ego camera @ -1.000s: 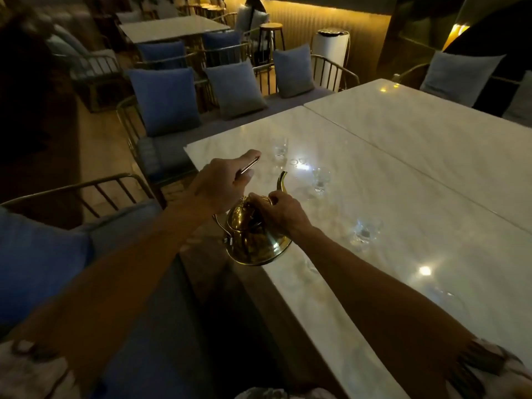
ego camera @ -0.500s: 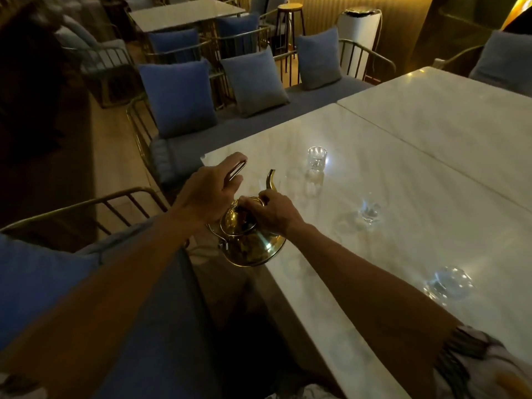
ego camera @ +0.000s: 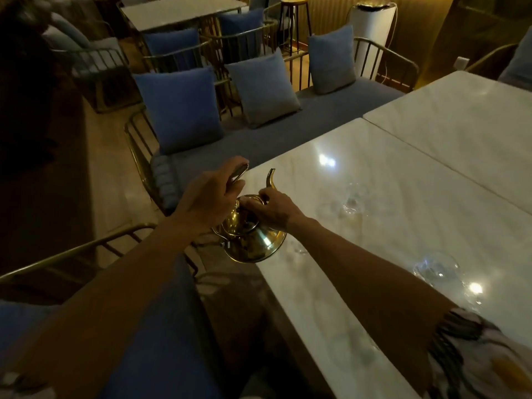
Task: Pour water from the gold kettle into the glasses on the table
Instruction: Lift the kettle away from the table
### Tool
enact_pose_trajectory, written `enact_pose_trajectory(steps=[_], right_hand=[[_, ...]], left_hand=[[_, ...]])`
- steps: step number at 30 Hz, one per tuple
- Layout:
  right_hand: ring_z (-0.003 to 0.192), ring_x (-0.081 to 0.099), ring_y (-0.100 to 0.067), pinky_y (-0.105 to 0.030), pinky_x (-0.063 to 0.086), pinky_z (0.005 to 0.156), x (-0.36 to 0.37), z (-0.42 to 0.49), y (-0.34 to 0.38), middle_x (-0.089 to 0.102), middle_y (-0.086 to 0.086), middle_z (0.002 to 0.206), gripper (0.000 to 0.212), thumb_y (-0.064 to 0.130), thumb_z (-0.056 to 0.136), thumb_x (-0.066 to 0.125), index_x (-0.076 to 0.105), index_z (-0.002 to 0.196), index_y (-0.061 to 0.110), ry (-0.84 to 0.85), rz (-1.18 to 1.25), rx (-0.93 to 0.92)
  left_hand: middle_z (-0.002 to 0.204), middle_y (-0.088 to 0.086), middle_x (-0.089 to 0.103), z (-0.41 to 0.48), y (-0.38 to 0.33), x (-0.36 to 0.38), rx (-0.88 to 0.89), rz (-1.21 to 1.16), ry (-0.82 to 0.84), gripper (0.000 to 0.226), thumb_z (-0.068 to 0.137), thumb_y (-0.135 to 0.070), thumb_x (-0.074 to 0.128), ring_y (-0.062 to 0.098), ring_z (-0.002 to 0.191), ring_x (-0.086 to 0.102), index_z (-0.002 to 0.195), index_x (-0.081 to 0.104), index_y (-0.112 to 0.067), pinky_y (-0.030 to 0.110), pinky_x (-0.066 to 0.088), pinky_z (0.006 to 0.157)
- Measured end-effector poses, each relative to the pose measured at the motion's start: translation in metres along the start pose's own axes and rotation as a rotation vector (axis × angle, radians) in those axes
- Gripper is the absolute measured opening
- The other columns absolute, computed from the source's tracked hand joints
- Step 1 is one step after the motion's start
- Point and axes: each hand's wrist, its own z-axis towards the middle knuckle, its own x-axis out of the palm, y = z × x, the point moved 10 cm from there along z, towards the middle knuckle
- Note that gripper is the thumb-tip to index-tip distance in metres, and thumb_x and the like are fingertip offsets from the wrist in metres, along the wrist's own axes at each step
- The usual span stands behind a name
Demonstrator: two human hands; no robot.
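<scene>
The gold kettle (ego camera: 256, 243) hangs at the near left edge of the marble table (ego camera: 403, 174), its curved spout (ego camera: 271, 177) pointing away from me. My left hand (ego camera: 210, 200) is closed around the kettle's raised handle. My right hand (ego camera: 273, 207) rests on top of the kettle, fingers pinching the lid. A clear glass (ego camera: 350, 203) stands on the table to the right of the spout, blurred. A second glass (ego camera: 436, 268) stands nearer, just beyond my right forearm.
A second marble table (ego camera: 466, 116) butts against the first at the right. A grey bench with blue cushions (ego camera: 178, 108) runs along the far side. A gold metal chair rail (ego camera: 86, 249) lies under my left arm.
The view has swung, so the glasses sit further right and nearer in the frame. Both hands keep their hold on the kettle at the table's edge.
</scene>
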Motion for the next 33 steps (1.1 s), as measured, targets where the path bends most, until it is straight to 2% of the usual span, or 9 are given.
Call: enact_pose_trajectory(steps=[3, 5, 11, 16, 22, 26, 29, 33], right_hand=[[0.113, 0.056, -0.026, -0.034, 0.046, 0.089, 0.000, 0.039, 0.003, 0.058, -0.013, 0.134, 0.065, 0.060, 0.095, 0.054, 0.051, 0.138, 0.011, 0.029, -0.018, 0.031], [0.121, 0.055, -0.029, -0.037, 0.046, 0.095, 0.000, 0.064, 0.001, 0.056, -0.014, 0.139, 0.067, 0.059, 0.096, 0.054, 0.048, 0.141, 0.011, 0.034, -0.023, 0.062], [0.130, 0.052, -0.032, -0.042, 0.046, 0.106, 0.002, 0.122, -0.028, 0.052, -0.014, 0.146, 0.067, 0.056, 0.096, 0.055, 0.043, 0.147, 0.013, 0.030, 0.022, 0.185], [0.127, 0.055, -0.032, -0.037, 0.045, 0.100, -0.007, 0.143, -0.056, 0.056, -0.014, 0.142, 0.062, 0.051, 0.098, 0.055, 0.044, 0.147, 0.013, -0.037, 0.040, 0.244], [0.116, 0.060, -0.031, -0.044, 0.051, 0.100, -0.013, 0.160, -0.090, 0.061, -0.013, 0.131, 0.058, 0.052, 0.098, 0.056, 0.049, 0.142, 0.015, -0.047, 0.019, 0.288], [0.106, 0.063, -0.030, -0.040, 0.052, 0.089, -0.015, 0.166, -0.105, 0.065, -0.011, 0.117, 0.044, 0.049, 0.099, 0.054, 0.057, 0.127, 0.015, -0.040, 0.034, 0.297], [0.102, 0.065, -0.030, -0.048, 0.054, 0.094, -0.012, 0.169, -0.116, 0.066, -0.012, 0.111, 0.039, 0.047, 0.100, 0.053, 0.059, 0.120, 0.014, -0.014, 0.077, 0.318], [0.102, 0.066, -0.028, -0.050, 0.054, 0.097, -0.013, 0.173, -0.121, 0.068, -0.011, 0.110, 0.034, 0.041, 0.102, 0.053, 0.064, 0.117, 0.013, -0.044, 0.104, 0.317]], left_hand=[[0.081, 0.003, 0.062, 0.028, 0.031, 0.015, 0.003, -0.011, 0.038, 0.042, 0.094, -0.025, 0.050, 0.013, 0.065, 0.058, 0.134, 0.041, -0.019, 0.029, 0.051, 0.064], [0.076, 0.000, 0.059, 0.045, 0.049, 0.028, 0.013, -0.019, 0.076, 0.042, 0.094, -0.025, 0.050, 0.011, 0.062, 0.055, 0.134, 0.041, -0.019, 0.023, 0.045, 0.061], [0.070, -0.006, 0.054, 0.083, 0.089, 0.073, 0.061, -0.070, 0.169, 0.040, 0.094, -0.025, 0.049, 0.008, 0.058, 0.053, 0.133, 0.041, -0.020, 0.018, 0.039, 0.061], [0.083, 0.000, 0.063, 0.101, 0.108, 0.119, 0.058, -0.141, 0.264, 0.041, 0.096, -0.029, 0.046, 0.012, 0.072, 0.059, 0.136, 0.037, -0.022, 0.022, 0.044, 0.073], [0.090, 0.003, 0.068, 0.117, 0.114, 0.162, 0.075, -0.190, 0.315, 0.040, 0.096, -0.028, 0.046, 0.018, 0.076, 0.064, 0.134, 0.036, -0.025, 0.031, 0.053, 0.076], [0.089, 0.002, 0.068, 0.124, 0.114, 0.181, 0.081, -0.212, 0.343, 0.039, 0.096, -0.027, 0.046, 0.019, 0.076, 0.064, 0.133, 0.037, -0.025, 0.035, 0.054, 0.078], [0.089, 0.002, 0.069, 0.129, 0.112, 0.193, 0.088, -0.224, 0.381, 0.040, 0.095, -0.029, 0.047, 0.019, 0.077, 0.065, 0.134, 0.038, -0.025, 0.035, 0.055, 0.078], [0.088, 0.003, 0.069, 0.138, 0.107, 0.200, 0.098, -0.230, 0.386, 0.041, 0.095, -0.031, 0.047, 0.019, 0.076, 0.066, 0.134, 0.040, -0.022, 0.028, 0.052, 0.073]])
